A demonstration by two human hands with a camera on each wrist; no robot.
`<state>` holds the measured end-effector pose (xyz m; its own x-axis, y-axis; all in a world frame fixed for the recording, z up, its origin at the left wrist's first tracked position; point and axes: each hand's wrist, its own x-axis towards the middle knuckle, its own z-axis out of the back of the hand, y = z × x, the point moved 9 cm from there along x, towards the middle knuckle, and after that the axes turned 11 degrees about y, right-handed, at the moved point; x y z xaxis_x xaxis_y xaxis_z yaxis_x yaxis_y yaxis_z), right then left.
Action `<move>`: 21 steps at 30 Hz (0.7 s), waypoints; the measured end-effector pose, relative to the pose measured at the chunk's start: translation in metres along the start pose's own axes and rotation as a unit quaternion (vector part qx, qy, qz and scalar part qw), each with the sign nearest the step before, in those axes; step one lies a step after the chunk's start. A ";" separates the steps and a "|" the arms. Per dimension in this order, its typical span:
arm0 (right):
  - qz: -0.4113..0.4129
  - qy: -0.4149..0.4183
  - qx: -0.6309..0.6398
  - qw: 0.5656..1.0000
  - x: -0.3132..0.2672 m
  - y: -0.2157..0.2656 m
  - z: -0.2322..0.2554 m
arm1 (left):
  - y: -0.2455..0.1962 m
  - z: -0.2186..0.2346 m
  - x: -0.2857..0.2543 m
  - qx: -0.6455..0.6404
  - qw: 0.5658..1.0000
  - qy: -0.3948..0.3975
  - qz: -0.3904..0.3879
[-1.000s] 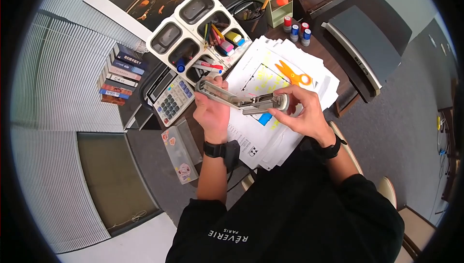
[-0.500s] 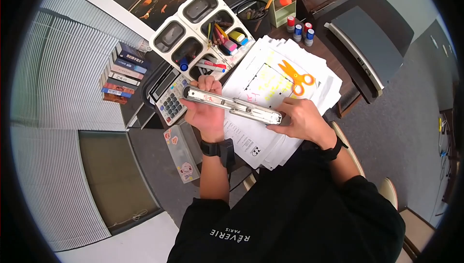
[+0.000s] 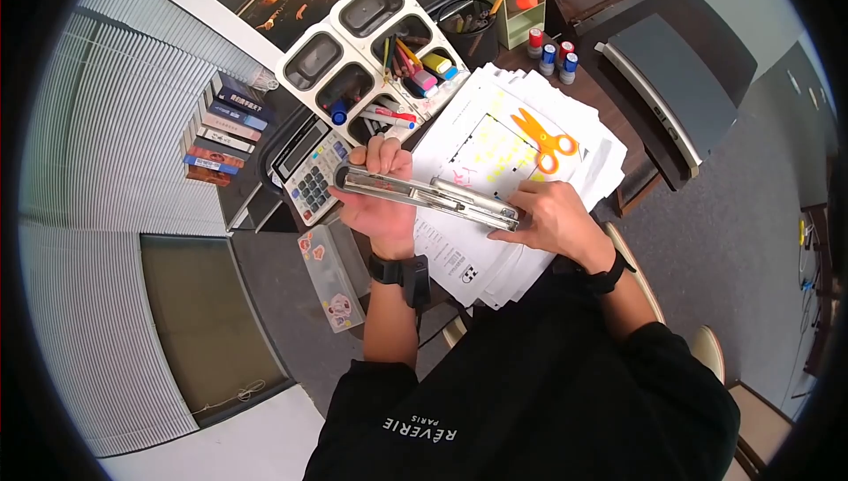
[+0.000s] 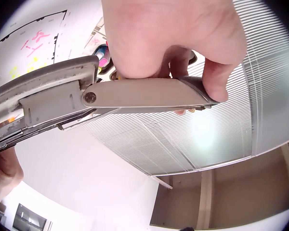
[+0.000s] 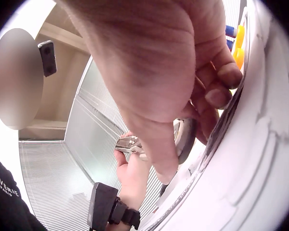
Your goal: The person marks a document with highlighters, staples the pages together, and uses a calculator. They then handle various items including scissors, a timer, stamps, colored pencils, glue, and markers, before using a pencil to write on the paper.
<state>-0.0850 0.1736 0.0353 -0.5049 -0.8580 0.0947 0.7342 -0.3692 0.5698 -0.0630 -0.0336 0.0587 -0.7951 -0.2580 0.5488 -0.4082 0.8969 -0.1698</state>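
A grey metal stapler (image 3: 420,197) is swung wide open and held over the stacked papers (image 3: 450,145). Its far-left end lies between the thumb and fingers of my left hand (image 3: 386,225). At the opposite end, my right hand (image 3: 558,219) pinches the stapler between thumb and fingers. In the left wrist view the hinge rivet and one pale arm of the stapler (image 4: 139,93) show below the left hand (image 4: 173,33). My right hand (image 5: 149,82) hides most of the stapler in the right wrist view. Orange scissors (image 3: 545,140) lie on the papers.
Beyond the papers stands a white organizer (image 3: 329,15) with pens and highlighters. A calculator (image 3: 314,182) and a clear stickered box (image 3: 329,291) are at the left. Several red and blue-capped stamps (image 3: 548,57) stand near a green shelf (image 3: 508,26). Books (image 3: 221,132) stand farther left.
The stapler, partly folded a second ago, has been spread nearly straight and then rolled slightly in the hands. The right hand moved slightly down; both hands still hold the ends.
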 end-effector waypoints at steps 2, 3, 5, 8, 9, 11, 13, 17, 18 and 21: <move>-0.005 0.003 0.002 1.000 0.000 0.000 0.000 | 0.001 -0.002 0.001 -0.006 1.000 -0.013 -0.003; -0.004 0.003 0.002 1.000 0.000 0.000 0.001 | 0.002 -0.003 0.001 -0.010 1.000 -0.013 -0.001; -0.001 0.002 0.014 1.000 0.000 0.000 0.001 | 0.001 0.000 0.000 -0.015 1.000 -0.013 0.001; 0.000 -0.013 0.026 1.000 -0.001 -0.001 0.002 | -0.005 0.008 -0.001 0.018 1.000 0.006 0.001; 0.000 -0.012 0.027 1.000 -0.001 -0.001 0.003 | -0.006 0.009 -0.001 0.005 1.000 0.007 -0.002; -0.006 -0.009 0.041 0.999 -0.001 -0.002 0.003 | -0.006 0.009 -0.001 -0.009 1.000 0.008 -0.005; -0.009 -0.007 0.042 0.999 -0.001 -0.002 0.003 | -0.007 0.007 -0.001 -0.003 1.000 0.006 -0.006; -0.011 -0.002 0.044 0.999 -0.002 -0.004 0.002 | -0.006 0.005 0.000 0.008 1.000 0.003 -0.003; -0.011 -0.002 0.044 0.999 -0.002 -0.004 0.003 | -0.005 0.003 0.000 0.000 1.000 -0.003 -0.005; -0.010 -0.005 0.043 0.999 -0.002 -0.002 0.004 | -0.006 0.007 0.000 0.000 1.000 -0.004 -0.004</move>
<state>-0.0875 0.1780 0.0375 -0.5247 -0.8465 0.0905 0.6817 -0.3541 0.6402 -0.0634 -0.0416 0.0541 -0.7958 -0.2676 0.5432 -0.4144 0.8948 -0.1664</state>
